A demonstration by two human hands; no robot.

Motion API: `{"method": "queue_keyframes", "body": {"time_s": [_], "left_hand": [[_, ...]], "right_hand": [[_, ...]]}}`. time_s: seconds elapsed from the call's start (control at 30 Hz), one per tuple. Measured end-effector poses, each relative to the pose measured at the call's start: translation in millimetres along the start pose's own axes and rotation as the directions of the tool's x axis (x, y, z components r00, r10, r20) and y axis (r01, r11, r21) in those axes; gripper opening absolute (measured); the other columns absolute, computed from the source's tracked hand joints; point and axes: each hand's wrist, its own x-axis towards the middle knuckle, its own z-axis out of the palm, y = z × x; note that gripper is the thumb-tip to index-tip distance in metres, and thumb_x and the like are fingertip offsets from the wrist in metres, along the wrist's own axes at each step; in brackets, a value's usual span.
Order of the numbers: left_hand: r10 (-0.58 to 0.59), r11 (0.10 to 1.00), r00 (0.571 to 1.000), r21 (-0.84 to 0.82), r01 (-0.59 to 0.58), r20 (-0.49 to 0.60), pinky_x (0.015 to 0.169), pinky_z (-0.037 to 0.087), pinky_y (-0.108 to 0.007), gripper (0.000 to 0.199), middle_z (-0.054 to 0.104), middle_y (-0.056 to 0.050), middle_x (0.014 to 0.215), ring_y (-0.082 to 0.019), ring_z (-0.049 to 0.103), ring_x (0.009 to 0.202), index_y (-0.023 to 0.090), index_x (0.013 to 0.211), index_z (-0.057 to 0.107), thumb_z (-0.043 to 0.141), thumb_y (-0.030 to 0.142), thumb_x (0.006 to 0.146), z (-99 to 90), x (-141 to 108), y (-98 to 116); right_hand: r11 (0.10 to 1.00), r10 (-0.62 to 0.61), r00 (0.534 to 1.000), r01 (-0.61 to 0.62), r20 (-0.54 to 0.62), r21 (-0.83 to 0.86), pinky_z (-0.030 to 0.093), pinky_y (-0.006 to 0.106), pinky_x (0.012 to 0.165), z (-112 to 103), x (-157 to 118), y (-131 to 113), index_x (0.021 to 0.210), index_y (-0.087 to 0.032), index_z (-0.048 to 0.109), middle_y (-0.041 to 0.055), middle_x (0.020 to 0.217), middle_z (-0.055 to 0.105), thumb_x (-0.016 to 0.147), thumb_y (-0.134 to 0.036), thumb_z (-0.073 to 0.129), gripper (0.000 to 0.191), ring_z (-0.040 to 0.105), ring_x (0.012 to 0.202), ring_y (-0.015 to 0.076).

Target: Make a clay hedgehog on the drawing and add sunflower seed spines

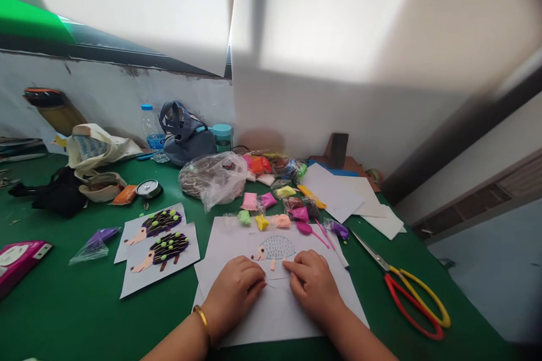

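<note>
A hedgehog drawing (pixel 277 247) with a blue scaled back lies on white paper (pixel 292 316) in front of me. Its face and two short legs are peach clay. My right hand (pixel 315 282) rests on the paper with its index finger stretched out, the tip touching the rear clay leg (pixel 285 263). The front leg (pixel 272 264) sits just left of that fingertip. Below the face lies my left hand (pixel 237 287), fingers curled and thumb drawn in against them; whether anything is between them is hidden. A gold bangle (pixel 201 321) circles the left wrist.
Two finished clay hedgehog cards (pixel 158 265) lie to the left. Open scissors (pixel 402 287) with red and yellow handles lie right. Behind the paper are several clay packets (pixel 249 201), a pink clay tool (pixel 311 232) and a plastic bag (pixel 214 177). A water bottle (pixel 153 132) stands farther back.
</note>
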Motion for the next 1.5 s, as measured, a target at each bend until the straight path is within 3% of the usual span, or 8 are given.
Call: {"method": "queue_keyframes", "body": {"time_s": [1.03, 1.27, 1.5], "left_hand": [[0.006, 1.0, 1.0, 0.004, -0.006, 0.002, 0.078, 0.049, -0.036, 0.009, 0.072, -0.003, 0.087, -0.021, 0.062, 0.085, 0.021, 0.087, 0.066, 0.061, 0.015, 0.087, -0.4, 0.1, 1.0], [0.016, 1.0, 1.0, 0.005, -0.016, -0.011, 0.078, 0.049, -0.035, 0.009, 0.072, -0.003, 0.087, -0.021, 0.062, 0.084, 0.021, 0.086, 0.067, 0.061, 0.014, 0.087, -0.6, -0.4, 0.8], [0.006, 1.0, 1.0, -0.001, -0.006, -0.021, 0.077, 0.05, -0.035, 0.01, 0.072, -0.003, 0.086, -0.021, 0.063, 0.084, 0.021, 0.085, 0.067, 0.06, 0.014, 0.086, -2.8, 0.8, 3.8]], "right_hand": [[1.0, 0.009, 0.999, -0.009, -0.031, 0.023, 0.04, 0.035, 0.074, 0.0, 1.9, 3.2, 0.106, -0.023, 0.074, 0.0055, 0.083, 0.062, 0.085, -0.01, 0.051, 0.034, 0.055, 0.08, 0.0203], [0.998, 0.048, 0.999, -0.047, -0.008, 0.033, 0.041, 0.035, 0.075, 0.8, 3.0, 3.0, 0.102, -0.024, 0.075, 0.0052, 0.083, 0.062, 0.082, -0.009, 0.052, 0.033, 0.055, 0.081, 0.0207], [0.999, -0.008, 1.0, 0.008, -0.002, 0.035, 0.039, 0.035, 0.075, -2.6, 1.6, -0.5, 0.096, -0.023, 0.076, 0.0048, 0.08, 0.061, 0.078, -0.008, 0.052, 0.033, 0.054, 0.079, 0.02]]}}
